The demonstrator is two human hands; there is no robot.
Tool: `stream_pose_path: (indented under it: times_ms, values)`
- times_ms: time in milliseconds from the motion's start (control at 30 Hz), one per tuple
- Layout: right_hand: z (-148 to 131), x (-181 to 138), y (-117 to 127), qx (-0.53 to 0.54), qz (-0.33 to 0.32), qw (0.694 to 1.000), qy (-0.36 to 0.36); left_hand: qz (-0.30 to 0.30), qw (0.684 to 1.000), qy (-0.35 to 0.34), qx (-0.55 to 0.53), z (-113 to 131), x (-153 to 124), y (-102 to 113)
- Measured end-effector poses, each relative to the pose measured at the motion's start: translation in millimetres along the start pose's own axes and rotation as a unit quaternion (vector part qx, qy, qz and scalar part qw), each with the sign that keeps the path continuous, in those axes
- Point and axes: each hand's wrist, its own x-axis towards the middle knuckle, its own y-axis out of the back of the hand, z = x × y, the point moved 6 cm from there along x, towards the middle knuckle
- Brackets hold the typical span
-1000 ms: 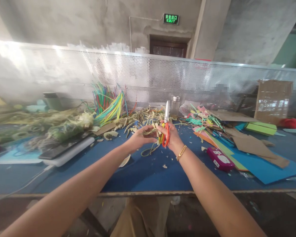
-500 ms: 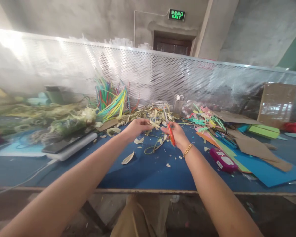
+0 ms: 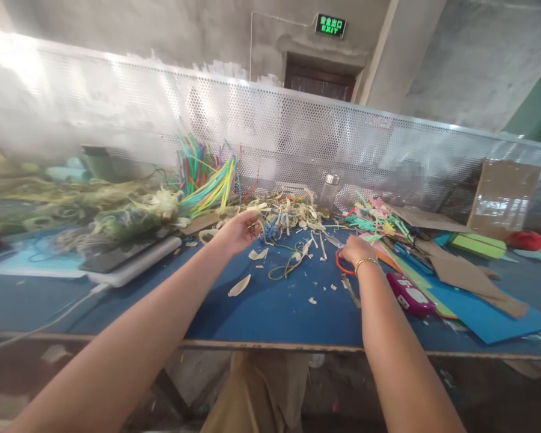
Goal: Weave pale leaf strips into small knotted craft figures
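Note:
My left hand [image 3: 241,233] is raised over the table with its fingers pinched together. A pale strip of dried husk [image 3: 264,207] shows at its fingertips. My right hand [image 3: 357,248], with a gold bracelet at the wrist, is low over the table on the right, closed on orange-handled scissors [image 3: 344,264]. Their blades [image 3: 333,241] point away to the left, and part of the handle is hidden by the hand. Between the hands lie a thin green cord [image 3: 279,272], loose husk pieces [image 3: 239,285] and small scraps.
Behind my hands a heap of husk scraps [image 3: 293,210] lies before a glass bottle [image 3: 329,191] and a perforated metal screen [image 3: 252,132]. Colourful pipe cleaners [image 3: 207,180] and a white power bank [image 3: 135,264] are left. A purple box [image 3: 410,294] and blue card [image 3: 487,313] are right.
My right hand has moved right and lowered with the scissors, which now point left instead of up. My left hand has drawn slightly up and away from the scissors with the pale strip.

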Motion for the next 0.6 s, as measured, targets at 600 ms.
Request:
stream_pose_path:
  times_ms: [600]
  values:
    - [-133, -61, 19, 0.454, -0.043, 0.857, 0.24, -0.057, 0.996, -0.039, 0.062, -7, -5, -10]
